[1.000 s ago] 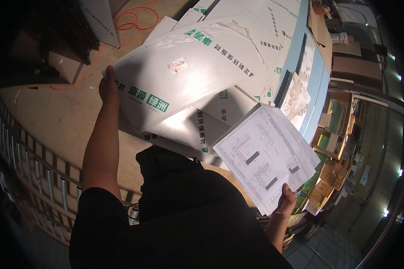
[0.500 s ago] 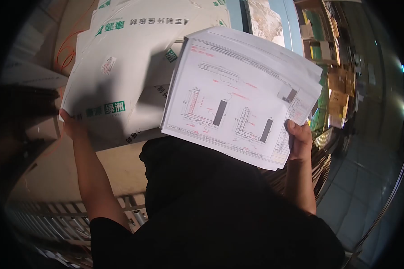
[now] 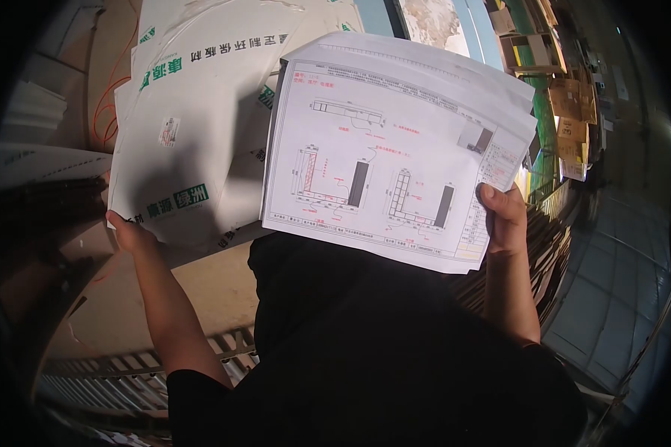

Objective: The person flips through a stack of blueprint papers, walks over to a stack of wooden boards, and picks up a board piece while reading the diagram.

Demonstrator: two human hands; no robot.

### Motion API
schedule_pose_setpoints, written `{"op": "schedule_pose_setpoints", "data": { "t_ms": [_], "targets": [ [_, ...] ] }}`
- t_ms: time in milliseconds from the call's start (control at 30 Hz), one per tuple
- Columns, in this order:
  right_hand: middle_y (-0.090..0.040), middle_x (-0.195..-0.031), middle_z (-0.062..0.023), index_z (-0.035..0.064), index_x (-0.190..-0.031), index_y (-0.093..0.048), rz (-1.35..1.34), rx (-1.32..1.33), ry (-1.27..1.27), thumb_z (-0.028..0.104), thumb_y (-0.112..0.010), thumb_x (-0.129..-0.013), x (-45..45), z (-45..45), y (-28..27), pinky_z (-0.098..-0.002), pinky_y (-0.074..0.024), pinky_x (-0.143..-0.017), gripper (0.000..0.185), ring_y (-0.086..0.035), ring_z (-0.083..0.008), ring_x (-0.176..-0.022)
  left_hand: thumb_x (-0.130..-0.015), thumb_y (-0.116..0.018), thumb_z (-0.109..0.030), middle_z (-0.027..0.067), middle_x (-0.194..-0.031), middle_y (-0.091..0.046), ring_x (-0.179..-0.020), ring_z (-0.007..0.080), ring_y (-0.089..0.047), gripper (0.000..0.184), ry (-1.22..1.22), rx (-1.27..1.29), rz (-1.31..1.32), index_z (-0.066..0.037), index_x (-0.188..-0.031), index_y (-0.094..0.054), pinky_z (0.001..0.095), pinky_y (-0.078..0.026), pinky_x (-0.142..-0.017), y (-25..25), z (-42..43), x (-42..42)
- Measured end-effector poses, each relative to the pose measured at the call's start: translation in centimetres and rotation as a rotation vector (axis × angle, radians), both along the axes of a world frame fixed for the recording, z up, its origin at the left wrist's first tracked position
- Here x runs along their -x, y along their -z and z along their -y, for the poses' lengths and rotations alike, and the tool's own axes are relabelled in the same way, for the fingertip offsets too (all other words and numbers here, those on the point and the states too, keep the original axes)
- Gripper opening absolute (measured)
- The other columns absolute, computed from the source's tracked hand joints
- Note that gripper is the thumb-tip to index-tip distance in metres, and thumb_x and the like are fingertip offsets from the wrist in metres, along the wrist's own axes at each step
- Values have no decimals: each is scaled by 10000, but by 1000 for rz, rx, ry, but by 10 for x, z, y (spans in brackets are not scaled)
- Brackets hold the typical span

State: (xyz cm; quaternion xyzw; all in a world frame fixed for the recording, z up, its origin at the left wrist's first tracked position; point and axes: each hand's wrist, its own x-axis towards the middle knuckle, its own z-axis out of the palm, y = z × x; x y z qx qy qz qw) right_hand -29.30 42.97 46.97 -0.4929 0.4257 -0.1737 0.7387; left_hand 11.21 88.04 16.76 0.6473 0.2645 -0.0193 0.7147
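Note:
My right hand (image 3: 505,216) grips a stack of printed drawings (image 3: 365,179) by its right edge, thumb on top. The upper page carries black line plans with red notes and a small picture at the right. My left hand (image 3: 133,232) is closed on the near left corner of a white printed sheet (image 3: 138,160) with green logos and dark lettering. That sheet slopes up and away from me, and a shadow falls across it. The drawings cover its right part. The fingers under the sheet and behind the pages are hidden.
A roller conveyor (image 3: 119,384) runs at the lower left. Orange cord (image 3: 106,123) hangs at the far left. Cardboard pieces (image 3: 570,123) are stacked on the right beside a tiled floor (image 3: 611,246). A blue surface with a peeling patch (image 3: 431,22) lies at the back.
The stack of drawings has shifted slightly left and turned more level in view. My left hand, still on the sheet's corner, appears slightly lower and farther right.

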Motion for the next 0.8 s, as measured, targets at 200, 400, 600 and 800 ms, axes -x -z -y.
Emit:
{"op": "schedule_pose_setpoints", "data": {
  "t_ms": [200, 400, 600, 800],
  "targets": [
    [-659, -1256, -194, -80, -1394, -478, -8, 1, 22, 137, -759, -817, 1, -1, 2, -386, -555, -972, 677, -687, -282, -1099, -1047, -480, -532, 152, -1421, -573, -1275, 322, -563, 678, -28, -10, -31, 33, -1422, -509, 436, -434, -1093, 3, -2, -2],
    [-661, -1255, -192, -87, -1390, -480, -5, 9, 24, 127, -759, -810, 0, 0, 1, -393, -541, -997, 678, -682, -284, -1112, -1039, -510, -530, 187, -1365, -602, -1211, 317, -603, 723, -55, -55, -29, 114, -1367, -529, 425, -462, -1060, 1, 2, -1],
    [-658, -1256, -193, -89, -1395, -470, -13, -3, 25, 130, -765, -798, -1, -1, -1, -394, -537, -1004, 701, -681, -289, -1109, -1036, -484, -562, 147, -1449, -553, -1317, 326, -528, 709, 13, 34, -54, 17, -1445, -486, 443, -406, -1120, 13, -7, -5],
    [-637, -1291, -174, -75, -1419, -447, -84, 44, 35, 162, -777, -784, -1, -4, -5, -402, -516, -1020, 754, -662, -287, -1137, -1026, -498, -580, 173, -1376, -593, -1242, 306, -580, 735, 196, 87, 123, 51, -1400, -530, 432, -451, -1062, 28, -20, -8]
  ]
}}
